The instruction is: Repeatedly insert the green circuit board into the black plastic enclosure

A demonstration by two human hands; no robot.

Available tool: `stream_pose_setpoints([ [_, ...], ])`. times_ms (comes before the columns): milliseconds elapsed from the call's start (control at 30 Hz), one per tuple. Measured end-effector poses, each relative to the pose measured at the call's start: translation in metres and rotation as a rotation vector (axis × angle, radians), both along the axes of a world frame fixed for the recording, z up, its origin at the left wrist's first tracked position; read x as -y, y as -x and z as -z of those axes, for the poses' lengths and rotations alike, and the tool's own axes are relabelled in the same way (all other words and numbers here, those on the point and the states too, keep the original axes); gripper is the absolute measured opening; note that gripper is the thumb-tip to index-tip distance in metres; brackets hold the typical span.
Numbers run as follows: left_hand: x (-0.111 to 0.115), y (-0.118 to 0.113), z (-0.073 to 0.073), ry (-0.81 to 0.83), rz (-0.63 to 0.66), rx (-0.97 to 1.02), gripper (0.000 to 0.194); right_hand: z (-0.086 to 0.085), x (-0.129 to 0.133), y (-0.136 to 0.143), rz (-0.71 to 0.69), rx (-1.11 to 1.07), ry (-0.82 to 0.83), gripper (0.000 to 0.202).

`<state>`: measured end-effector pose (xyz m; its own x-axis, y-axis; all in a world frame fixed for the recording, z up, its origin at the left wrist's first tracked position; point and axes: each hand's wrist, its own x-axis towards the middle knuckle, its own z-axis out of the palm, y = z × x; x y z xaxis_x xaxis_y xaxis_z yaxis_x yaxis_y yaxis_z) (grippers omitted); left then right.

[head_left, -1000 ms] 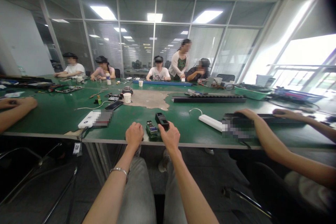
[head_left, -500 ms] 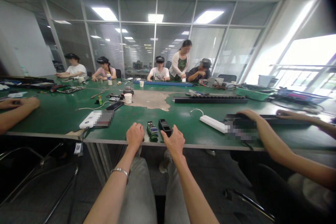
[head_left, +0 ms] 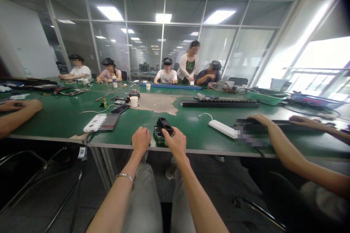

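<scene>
My right hand [head_left: 176, 141] grips a black plastic housing [head_left: 164, 124] with openings in its face, thumb along its near side. The housing is tilted over a green circuit board [head_left: 158, 135] with a small screen, partly covering it near the table's front edge. Whether the two touch, I cannot tell. To the left of the board, my left hand [head_left: 141, 139] rests on the green table [head_left: 191, 131] with its fingers curled closed. What those fingers hold, if anything, is hidden.
A white power bank [head_left: 94, 123] lies to the left, a long white device with a cable [head_left: 221, 129] to the right. Farther back are a paper cup [head_left: 133, 101] and a black slotted bar [head_left: 220, 104]. Neighbours' hands [head_left: 261, 121] rest at both sides; several people sit opposite.
The black housing in my right hand has moved left, from beside the circuit board to over it, and tilted. My left hand has stayed in place.
</scene>
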<state>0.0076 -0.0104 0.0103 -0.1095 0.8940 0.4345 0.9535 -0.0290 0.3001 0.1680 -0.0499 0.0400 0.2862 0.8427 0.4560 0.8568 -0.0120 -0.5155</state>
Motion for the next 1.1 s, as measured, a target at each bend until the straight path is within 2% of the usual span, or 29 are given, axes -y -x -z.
stream_pose_setpoints([
  [133, -0.001, 0.002, 0.000, -0.013, 0.006, 0.024, 0.032, -0.004, -0.002, 0.019, -0.024, 0.016, 0.005, 0.043],
  [267, -0.002, 0.003, 0.001, -0.005, 0.008, 0.053, 0.034, -0.002, -0.003, 0.025, -0.032, 0.045, 0.032, 0.041],
  [400, -0.003, 0.003, 0.003, 0.011, 0.018, 0.100, 0.033, 0.005, 0.001, 0.024, -0.053, 0.072, 0.066, 0.039],
  [500, -0.005, 0.006, 0.004, 0.026, 0.034, 0.150, 0.031, 0.015, 0.004, 0.023, -0.070, 0.077, 0.064, 0.045],
  [667, -0.020, 0.024, 0.004, 0.078, 0.111, 0.252, 0.025, 0.036, 0.000, 0.021, -0.117, 0.054, -0.020, 0.064],
  [833, -0.034, 0.040, 0.002, 0.119, 0.178, 0.326, 0.022, 0.054, -0.003, 0.022, -0.186, -0.008, -0.189, 0.052],
  [1000, -0.025, 0.034, 0.005, 0.053, 0.138, 0.317, 0.027, 0.058, -0.003, 0.027, -0.113, -0.091, -0.238, 0.057],
  [1100, -0.019, 0.027, 0.007, 0.026, 0.127, 0.276, 0.025, 0.055, -0.002, 0.029, -0.125, -0.112, -0.239, 0.047],
])
